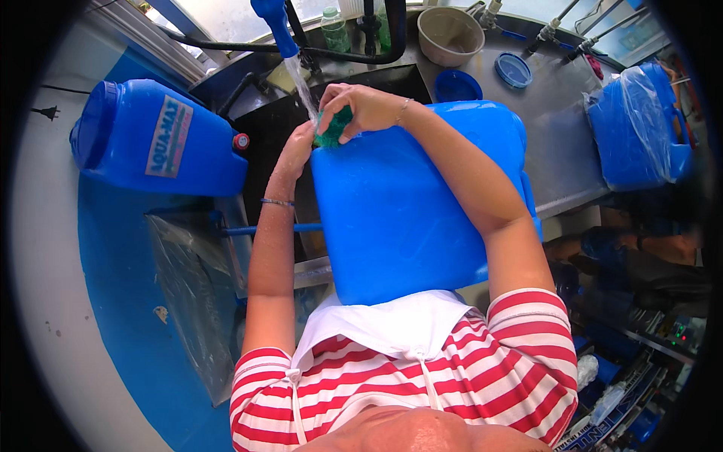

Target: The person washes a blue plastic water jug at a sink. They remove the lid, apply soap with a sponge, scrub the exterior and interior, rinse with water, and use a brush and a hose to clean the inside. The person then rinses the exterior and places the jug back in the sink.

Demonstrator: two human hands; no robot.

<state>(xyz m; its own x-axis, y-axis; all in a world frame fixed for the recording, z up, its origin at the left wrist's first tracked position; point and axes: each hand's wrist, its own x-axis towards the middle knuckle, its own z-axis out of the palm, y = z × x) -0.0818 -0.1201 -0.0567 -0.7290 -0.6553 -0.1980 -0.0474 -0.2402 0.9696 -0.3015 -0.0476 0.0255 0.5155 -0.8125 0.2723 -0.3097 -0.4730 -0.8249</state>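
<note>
A large blue plastic water container [395, 209] lies tilted across the sink's front edge, its near end against the white apron [384, 319]. My right hand [361, 110] grips a green scouring pad [337, 125] at the container's far left corner. At that same corner is my left hand [299, 148], fingers raised beside the pad; its fingertips are partly hidden, and what they hold cannot be made out. Water [302, 87] pours from a blue faucet spout [277, 28] onto the area by my left fingertips.
Left stands another blue container [164, 138] with a red-capped spigot [241, 141]. Behind the dark sink [406, 82] are a beige basin [451, 37] and a green-tinted bottle [334, 31]. Blue lids [514, 69] lie on the steel counter [559, 130], near a plastic-wrapped container [638, 127].
</note>
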